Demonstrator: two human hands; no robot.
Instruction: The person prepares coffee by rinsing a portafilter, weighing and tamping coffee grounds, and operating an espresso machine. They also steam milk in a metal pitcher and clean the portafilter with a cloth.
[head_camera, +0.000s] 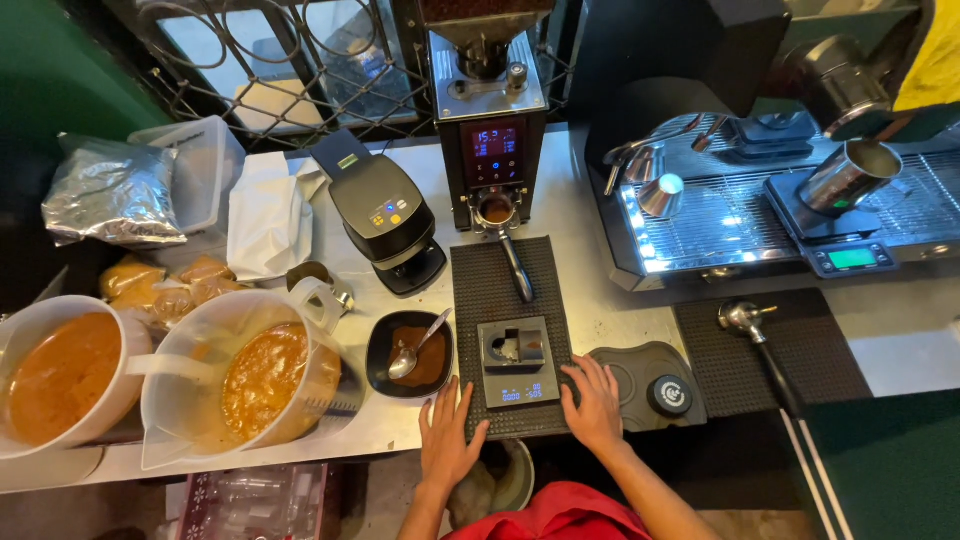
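Small grey digital scale (517, 372) on black ribbed rubber mat (485, 285), flanked by left hand (447, 437) and right hand (592, 402), both flat, fingers spread, empty, touching mat edges just beside scale.

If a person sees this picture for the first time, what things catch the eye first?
Two big jugs of orange-brown liquid stand at the left. In the middle, the left hand and right hand rest either side of a small grey scale on a black mat. Behind it, a grinder holds a portafilter.
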